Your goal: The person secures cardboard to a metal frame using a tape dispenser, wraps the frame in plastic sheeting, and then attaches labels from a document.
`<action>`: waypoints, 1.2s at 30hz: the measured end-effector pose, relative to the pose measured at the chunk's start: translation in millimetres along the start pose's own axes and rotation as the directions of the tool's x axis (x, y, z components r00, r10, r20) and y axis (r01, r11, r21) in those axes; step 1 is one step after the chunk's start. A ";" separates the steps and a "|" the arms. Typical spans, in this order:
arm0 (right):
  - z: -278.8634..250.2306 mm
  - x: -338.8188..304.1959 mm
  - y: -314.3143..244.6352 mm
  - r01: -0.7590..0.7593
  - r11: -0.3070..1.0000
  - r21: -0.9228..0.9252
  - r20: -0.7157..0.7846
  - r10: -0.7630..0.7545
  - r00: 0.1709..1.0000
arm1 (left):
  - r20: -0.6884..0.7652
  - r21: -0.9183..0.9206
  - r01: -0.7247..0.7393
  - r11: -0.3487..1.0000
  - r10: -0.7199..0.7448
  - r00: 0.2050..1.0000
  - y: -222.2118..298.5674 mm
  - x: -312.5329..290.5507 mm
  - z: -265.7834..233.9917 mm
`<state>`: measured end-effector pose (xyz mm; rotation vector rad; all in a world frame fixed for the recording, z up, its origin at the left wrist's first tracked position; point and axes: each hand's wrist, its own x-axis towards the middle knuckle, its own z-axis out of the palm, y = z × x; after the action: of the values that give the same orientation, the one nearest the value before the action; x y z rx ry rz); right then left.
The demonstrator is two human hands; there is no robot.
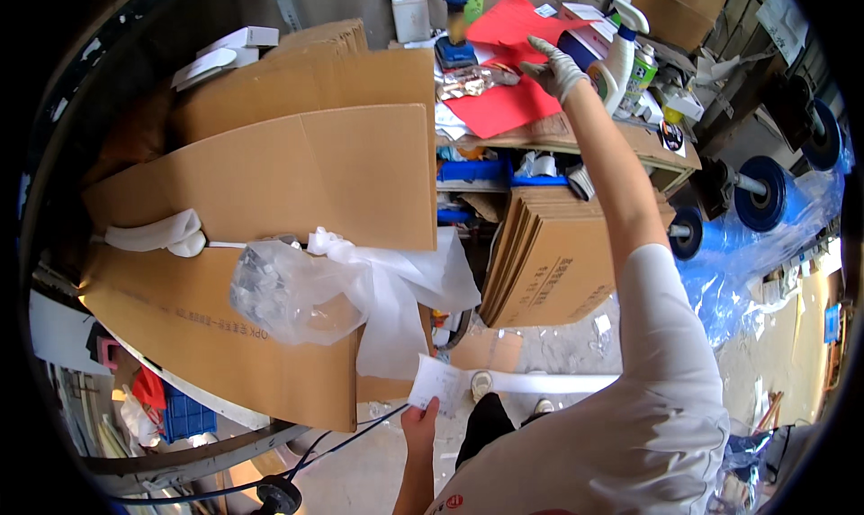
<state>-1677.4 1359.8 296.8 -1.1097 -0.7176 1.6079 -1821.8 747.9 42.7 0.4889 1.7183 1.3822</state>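
Note:
Low in the middle, my left hand (420, 422) pinches a small white paper slip (436, 385) with writing on it, thumb on top. My right arm stretches far up to the right over a cluttered bench. On my right hand (558, 72) is a pale work glove; the fingers are apart and hold nothing that I can see. Beneath and beside that hand lie bright red sheets (508, 108). A white spray bottle (617, 61) with a blue collar stands just right of the right wrist.
Large cardboard sheets (297, 169) fill the left side, with clear plastic wrap (301, 290) and white foam draped on them. Folded cartons (549, 263) lean below the bench (643, 146). Blue film rolls (765, 194) stand at right. A dark cable (351, 443) runs near my left forearm.

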 end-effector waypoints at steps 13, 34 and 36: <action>-172.3 -318.6 81.2 0.479 0.732 -0.484 0.767 0.092 0.635 | 0.859 0.196 -0.041 0.980 -0.151 0.490 202.9 42.4 146.7; -454.9 -857.9 128.7 0.425 0.726 -0.541 -0.533 -0.687 0.495 | 0.840 0.078 -0.385 0.920 -0.269 -0.472 122.6 -368.1 320.1; -464.9 -915.9 144.0 0.336 0.676 -0.655 -0.573 -0.735 0.362 | 0.771 0.004 -0.434 0.901 -0.279 -0.572 101.1 -420.9 325.5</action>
<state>-1250.2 415.0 272.9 -1.5365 -0.6988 0.1943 -1345.5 660.3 285.4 1.6073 0.0068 -0.0933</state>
